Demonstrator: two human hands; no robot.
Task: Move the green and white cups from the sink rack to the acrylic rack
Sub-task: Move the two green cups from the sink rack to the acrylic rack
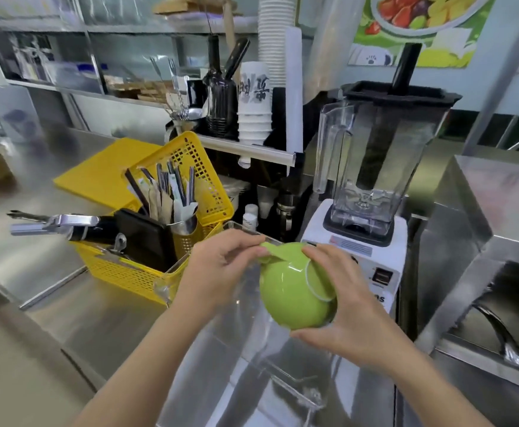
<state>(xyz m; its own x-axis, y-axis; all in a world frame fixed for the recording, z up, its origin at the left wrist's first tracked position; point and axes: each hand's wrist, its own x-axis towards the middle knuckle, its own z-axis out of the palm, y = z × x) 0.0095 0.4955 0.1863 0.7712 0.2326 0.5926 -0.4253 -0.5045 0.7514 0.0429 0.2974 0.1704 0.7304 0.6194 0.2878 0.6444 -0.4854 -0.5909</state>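
A glossy green cup point(292, 291) hangs in the air in front of me, tipped so its base ring faces up and right. My left hand point(218, 269) pinches its handle at the top. My right hand point(341, 300) wraps the cup's base and underside. Both hands hold it above the clear acrylic rack point(252, 359), whose transparent walls stand on the steel counter. No white cup shows. The sink rack is not clearly in view.
A yellow basket point(159, 266) with utensils and a black tool sits left of the acrylic rack. A blender point(369, 180) on a white base stands just behind the cup. A steel sink unit point(492, 272) is at the right. Stacked paper cups and bottles stand behind.
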